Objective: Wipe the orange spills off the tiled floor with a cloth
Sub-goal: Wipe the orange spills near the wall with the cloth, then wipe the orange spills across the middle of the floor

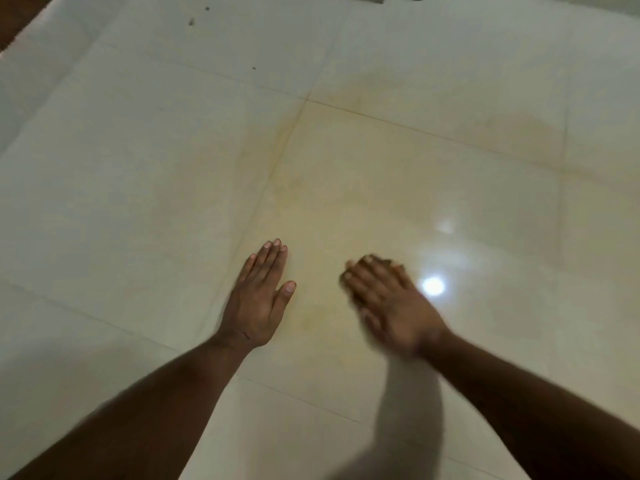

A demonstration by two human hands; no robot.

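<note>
Orange residue (291,133) tints the tiled floor (138,185) in one broad pale smear ahead of my two hands, so wiping looks unfinished. No cloth is in view. My left hand (258,299) lies flat, fingers together, empty. My right hand (388,303), blurred, hovers flat and empty too, near one bright glare spot (433,285).

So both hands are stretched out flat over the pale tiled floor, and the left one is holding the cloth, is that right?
Not quite: the head view shows the left hand flat and empty, no cloth visible. The right hand is also stretched out over the tiled floor.
</note>
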